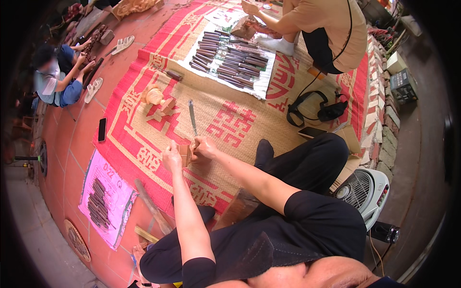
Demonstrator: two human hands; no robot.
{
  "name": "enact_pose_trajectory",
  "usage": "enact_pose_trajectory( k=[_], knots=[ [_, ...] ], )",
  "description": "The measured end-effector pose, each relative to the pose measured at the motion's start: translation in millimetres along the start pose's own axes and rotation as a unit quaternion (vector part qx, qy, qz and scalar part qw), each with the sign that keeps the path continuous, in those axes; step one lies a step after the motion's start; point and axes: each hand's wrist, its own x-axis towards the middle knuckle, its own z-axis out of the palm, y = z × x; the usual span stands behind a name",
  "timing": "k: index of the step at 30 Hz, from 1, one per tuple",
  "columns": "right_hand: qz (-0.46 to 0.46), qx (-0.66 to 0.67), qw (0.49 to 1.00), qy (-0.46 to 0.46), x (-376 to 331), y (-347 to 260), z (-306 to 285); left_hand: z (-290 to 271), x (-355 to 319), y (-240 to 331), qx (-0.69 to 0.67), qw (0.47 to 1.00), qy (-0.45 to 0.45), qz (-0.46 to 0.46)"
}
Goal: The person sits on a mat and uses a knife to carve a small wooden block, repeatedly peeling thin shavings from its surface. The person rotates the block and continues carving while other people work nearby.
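1. Sitting on a red-and-tan mat [225, 115], legs in black trousers [307, 163] stretched out to the right.
2. Gripping a small wood block [185, 153] with the left hand [171, 156], fingers clenched around its left side; block resting low on the mat, between the two hands.
3. Pressing the right hand [205, 147] against the block's right side, fingers closed around the handle of a chisel [192, 117].
4. Pointing the chisel's long blade up and away from the block, across the mat's red pattern.
5. Lying just beyond the blade: a pale carved piece [154, 96] and a small offcut beside it.
6. Spreading further up the mat: a white cloth [261, 84] covered in rows of dark chisels [230, 60].
7. Kneeling behind that cloth: a person in a tan shirt [326, 24], working on another wood piece.
8. Squatting at the far left on the tiled floor: another person in a blue top [53, 81].
9. Lying on the tiles left of the mat: a black phone [102, 129] and a pink sheet [108, 201] holding more dark tools.
10. Standing at the right, near the knee: a white fan [362, 192].
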Motion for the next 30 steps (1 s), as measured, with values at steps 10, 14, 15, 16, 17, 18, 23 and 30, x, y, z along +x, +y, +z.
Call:
enact_pose_trajectory(
  k=[10, 14, 15, 16, 17, 18, 23, 30],
  knots=[
    [-0.004, 0.104, 0.993, -0.049, -22, -18, 9, -4, -6, 8, 0.011, 1.0, 0.003, -0.023],
    [-0.045, 0.037, 0.997, -0.058, -10, -16, 3, -6, -6, 10, 0.013, 0.999, -0.005, -0.032],
    [-0.046, 0.063, 0.996, -0.048, -8, -14, 2, -9, -6, 13, 0.02, 0.999, -0.016, -0.037],
    [-0.048, 0.091, 0.994, -0.039, -3, -9, 4, -12, -7, 17, 0.028, 0.998, -0.026, -0.041],
    [-0.053, 0.118, 0.991, -0.03, 4, -3, 6, -10, -7, 15, 0.021, 0.999, -0.023, -0.028],
    [-0.03, 0.166, 0.985, -0.029, 20, 22, 3, -3, -7, 18, 0.011, 1.0, -0.024, -0.008],
    [-0.075, 0.179, 0.977, -0.084, 9, 25, -4, -9, -14, 15, 0.005, 1.0, -0.019, -0.002],
    [-0.019, 0.225, 0.966, -0.127, 4, 27, 17, -6, -16, 21, -0.005, 1.0, -0.005, -0.01]
  ],
)
